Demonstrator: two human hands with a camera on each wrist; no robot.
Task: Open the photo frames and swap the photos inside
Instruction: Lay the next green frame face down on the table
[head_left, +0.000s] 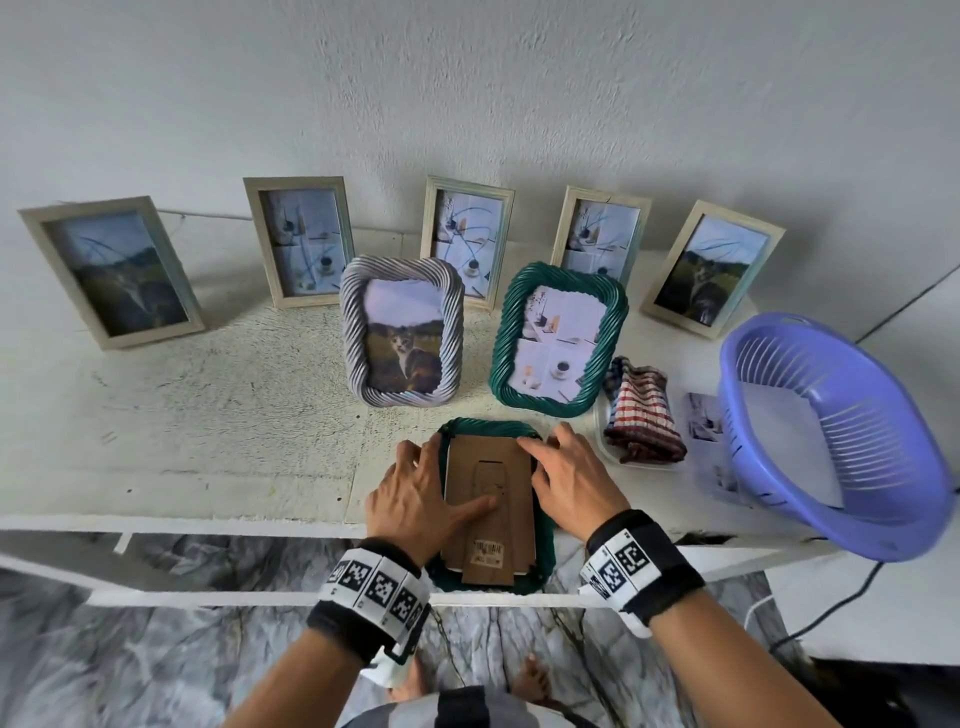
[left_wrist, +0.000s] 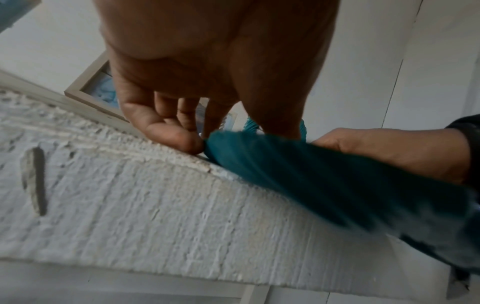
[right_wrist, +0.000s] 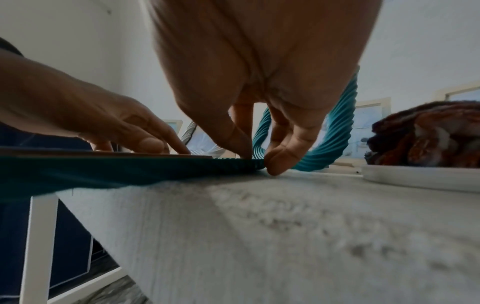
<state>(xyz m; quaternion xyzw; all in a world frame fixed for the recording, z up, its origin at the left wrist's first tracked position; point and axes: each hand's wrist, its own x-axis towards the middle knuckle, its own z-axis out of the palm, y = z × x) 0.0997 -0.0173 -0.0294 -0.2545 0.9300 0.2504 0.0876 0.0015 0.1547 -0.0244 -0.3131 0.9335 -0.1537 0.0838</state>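
A green twisted photo frame lies face down at the table's front edge and overhangs it. Its brown cardboard backing with a folded stand faces up. My left hand holds the frame's left side, thumb pressed flat on the backing and fingers curled at the outer rim. My right hand pinches the far right corner of the rim, thumb outside and fingertips on top. Behind it stand a grey twisted frame with a cat photo and a second green frame with a collage photo.
Several pale wooden frames lean along the back wall. A folded checked cloth lies on a white tray to the right. Further right are loose photos and a purple plastic basket. A cable hangs off the right edge.
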